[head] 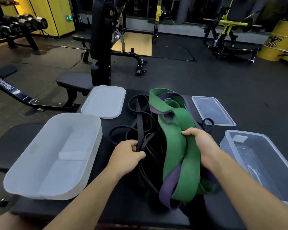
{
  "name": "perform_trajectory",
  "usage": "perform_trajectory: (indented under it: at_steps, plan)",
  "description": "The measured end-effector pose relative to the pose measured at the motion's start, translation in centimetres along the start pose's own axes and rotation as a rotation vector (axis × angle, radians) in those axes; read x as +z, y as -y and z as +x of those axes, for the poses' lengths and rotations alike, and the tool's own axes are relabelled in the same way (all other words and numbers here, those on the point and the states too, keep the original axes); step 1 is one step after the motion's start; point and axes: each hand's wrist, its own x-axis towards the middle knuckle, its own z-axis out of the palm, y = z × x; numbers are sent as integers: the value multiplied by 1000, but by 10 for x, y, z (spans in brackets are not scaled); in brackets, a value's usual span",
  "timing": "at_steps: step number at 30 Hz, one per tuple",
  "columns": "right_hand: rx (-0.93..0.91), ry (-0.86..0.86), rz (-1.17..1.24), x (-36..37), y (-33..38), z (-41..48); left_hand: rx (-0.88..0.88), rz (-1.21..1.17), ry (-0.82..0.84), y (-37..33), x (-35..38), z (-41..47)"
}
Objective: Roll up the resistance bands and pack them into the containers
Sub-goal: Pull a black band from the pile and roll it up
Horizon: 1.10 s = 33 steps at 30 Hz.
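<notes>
One white tub (pixel 96 130) and one clear tub (pixel 226 143) were set on the black desk (pixel 106 206). Between them, thin black bands (pixel 138 123) were pinched in the left grip (pixel 128 155), and the green band (pixel 173 146) was held in the curled right grip (pixel 201 145).

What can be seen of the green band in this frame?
The green band is a wide, flat loop of matte, rubbery-looking material, unrolled and twisted over itself. It lies lengthwise on the black bench pad, tangled with a purple band, beside thin black bands. The right hand grips it near the middle, fingers curled over its edge.
</notes>
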Motion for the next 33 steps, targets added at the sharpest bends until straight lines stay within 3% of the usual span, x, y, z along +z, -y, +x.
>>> perform_trajectory:
  at_steps: [3,5,8,10,13,15,19,22,26,31,33]
  plan:
    - [-43,-72,-199,4,0,3,-3,-182,14,-1,-1,-6]
    - [-57,-105,-279,6,-4,6,-45,-502,-25,-3,-2,-12]
    - [-37,-111,-279,6,-8,8,-98,-943,-83,-4,-11,-13]
    - [-35,-90,-262,6,-10,11,-78,-1047,-68,-8,-20,-18]
    - [-78,-25,-208,13,-10,8,-26,-956,-77,-14,-26,-23]
    - [-159,-53,-322,18,-6,2,20,-860,-105,-19,-28,-26]
    - [-513,-159,-547,32,14,-20,195,-598,-171,-33,-32,-28]
    - [-730,-20,-594,50,32,-40,299,-469,-229,-52,-32,-30]
    - [-739,264,-662,72,38,-50,457,-568,-132,-80,-41,-32]
    - [-794,273,-465,73,38,-56,498,-577,-137,-106,-53,-32]
    - [-726,391,-387,70,43,-55,519,-553,-160,-117,-58,-35]
